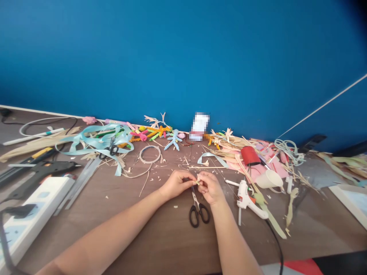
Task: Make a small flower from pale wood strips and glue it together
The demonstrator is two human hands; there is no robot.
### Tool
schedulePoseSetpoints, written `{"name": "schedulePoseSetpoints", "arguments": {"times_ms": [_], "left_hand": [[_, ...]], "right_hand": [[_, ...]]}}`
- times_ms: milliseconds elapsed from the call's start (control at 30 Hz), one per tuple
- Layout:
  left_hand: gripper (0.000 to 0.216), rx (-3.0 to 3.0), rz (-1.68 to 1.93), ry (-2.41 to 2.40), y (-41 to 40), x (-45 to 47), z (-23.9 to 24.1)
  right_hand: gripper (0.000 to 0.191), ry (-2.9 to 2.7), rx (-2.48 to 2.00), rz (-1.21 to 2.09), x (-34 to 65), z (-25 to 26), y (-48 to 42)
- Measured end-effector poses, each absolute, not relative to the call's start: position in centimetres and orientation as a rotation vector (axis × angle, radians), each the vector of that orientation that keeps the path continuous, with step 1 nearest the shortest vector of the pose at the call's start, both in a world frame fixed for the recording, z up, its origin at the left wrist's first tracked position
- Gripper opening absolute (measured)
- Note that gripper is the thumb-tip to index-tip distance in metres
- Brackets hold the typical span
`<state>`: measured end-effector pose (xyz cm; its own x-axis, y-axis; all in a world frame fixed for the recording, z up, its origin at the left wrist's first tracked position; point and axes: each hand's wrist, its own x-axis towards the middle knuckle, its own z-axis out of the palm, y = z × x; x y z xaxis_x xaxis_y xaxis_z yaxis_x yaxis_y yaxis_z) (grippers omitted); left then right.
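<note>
Evidently, a small pale piece [197,182] is gripped between the hands: the fingers of the left hand [178,186] and of the right hand [210,188] are pinched together on it, by the blade end of the scissors [197,206]. Being tiny and mostly covered, it could be dropped and lost among similar scraps [176,206] if either pinch were loosened. The scissors could be knocked if the right wrist were lowered, and the glue gun's cord [277,238] could be snagged by an outward swing. Room is left on the worktop [172,236] between the forearms; rightward movement is limited by the white glue gun [243,194], forward reach by the blue wall [183,57].
</note>
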<state>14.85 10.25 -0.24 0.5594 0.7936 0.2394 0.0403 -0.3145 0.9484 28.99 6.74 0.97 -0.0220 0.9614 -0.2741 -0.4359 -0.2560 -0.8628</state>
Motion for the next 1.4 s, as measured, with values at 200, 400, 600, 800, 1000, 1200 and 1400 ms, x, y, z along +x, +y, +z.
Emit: {"name": "schedulePoseSetpoints", "arguments": {"times_ms": [200, 400, 600, 800, 1000, 1200, 1400], "left_hand": [[0.019, 1.838, 0.899, 0.654, 10.2, 14.7, 0.0], [0.02, 1.762, 0.889, 0.677, 10.0, 14.8, 0.0], [0.023, 1.569, 0.859, 0.733, 10.2, 14.8, -0.8], [0.024, 1.419, 0.822, 0.753, 10.4, 14.9, -1.1], [0.021, 1.521, 0.832, 0.776, 10.3, 14.9, -0.9], [0.019, 1.541, 0.832, 0.764, 10.2, 14.9, -0.8], [0.024, 1.082, 0.873, 0.732, 10.6, 14.9, -0.9]], "right_hand": [[0.016, -0.604, -1.043, 1.663, 29.2, 0.8, 6.8], [0.017, -0.644, -1.053, 1.681, 29.4, 0.8, 6.8], [0.02, -0.757, -1.04, 1.63, 29.4, 1.2, 6.5], [0.02, -0.794, -0.992, 1.596, 29.3, 1.2, 6.4], [0.021, -0.783, -1.055, 1.548, 29.1, 0.9, 6.5], [0.023, -0.713, -1.029, 1.554, 29.4, 0.9, 6.7], [0.009, -0.797, -1.007, 1.375, 29.3, 0.5, 6.9]]}}
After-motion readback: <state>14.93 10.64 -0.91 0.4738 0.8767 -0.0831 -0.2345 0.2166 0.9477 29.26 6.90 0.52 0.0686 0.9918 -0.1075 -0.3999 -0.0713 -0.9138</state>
